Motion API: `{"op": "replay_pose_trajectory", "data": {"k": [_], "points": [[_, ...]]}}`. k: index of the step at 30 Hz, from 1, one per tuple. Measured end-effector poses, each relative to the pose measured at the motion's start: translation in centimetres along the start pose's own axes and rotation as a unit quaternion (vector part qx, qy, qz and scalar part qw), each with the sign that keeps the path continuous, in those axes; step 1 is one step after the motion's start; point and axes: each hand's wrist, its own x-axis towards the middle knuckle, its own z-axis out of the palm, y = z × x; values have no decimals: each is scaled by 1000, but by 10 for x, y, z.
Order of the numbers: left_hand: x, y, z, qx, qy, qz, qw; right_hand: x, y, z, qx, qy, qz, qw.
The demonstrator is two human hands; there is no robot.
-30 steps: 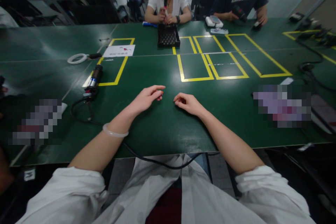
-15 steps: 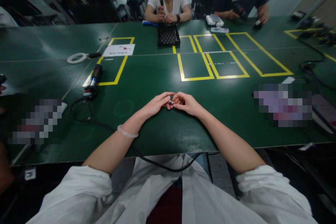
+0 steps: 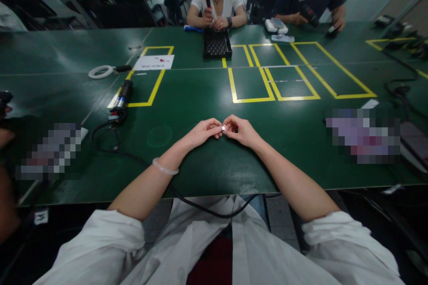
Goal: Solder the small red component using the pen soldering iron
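My left hand (image 3: 209, 129) and my right hand (image 3: 240, 130) meet at the fingertips over the green table (image 3: 200, 167). Pinched between them is a small white piece (image 3: 224, 128), too small to name. Both hands are closed, with the fingers curled and the thumbs pressed in. Most of the piece is covered by fingertips. On my left wrist sits a pale bangle (image 3: 165, 167).
A blue-and-black cylindrical tool (image 3: 123, 95) with a cable lies left. Beyond are a printed sheet (image 3: 154, 62), a white ring (image 3: 100, 72), yellow tape outlines (image 3: 254, 100) and a black tray (image 3: 217, 46) before a co-worker. Blurred-out items (image 3: 364, 136) lie right.
The piece between my fingers has turned: orange and dark colours showed on it before, and now a white side shows. My hands stay together in nearly the same place.
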Motion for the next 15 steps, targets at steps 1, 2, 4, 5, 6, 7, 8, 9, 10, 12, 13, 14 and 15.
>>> {"op": "replay_pose_trajectory", "data": {"k": [1,2,4,5,6,7,8,9,10,12,13,14,15], "points": [[0,0,0,0,0,0,1000,0,-1,0,-4,-2,0,1000],[0,0,1,-2,0,1,1000,0,-1,0,-6,-3,1,1000],[0,0,1,-5,-6,3,1000,0,-2,0,-5,-3,1,1000],[0,1,1,-7,-8,4,1000,0,-2,0,-1,-3,1,1000],[-1,1,1,-10,-8,6,1000,0,-2,1,7,-3,2,1000],[-1,0,0,-11,-6,8,1000,0,-1,1,19,-3,5,1000],[-1,0,0,-11,-4,10,1000,0,-1,1,32,-5,10,999],[-1,0,0,-11,-2,11,1000,0,0,1,47,-7,16,999],[-1,-1,0,-12,0,12,1000,0,1,1,61,-8,24,998],[-1,-2,1,-18,1,13,1000,0,2,1,81,-6,35,996],[-1,-2,1,-22,1,13,1000,0,3,1,82,-4,37,996],[-1,-2,1,-24,2,13,1000,0,3,1,79,-1,37,996],[-2,-1,2,-24,3,12,1000,1,3,1,74,2,36,997]]}}
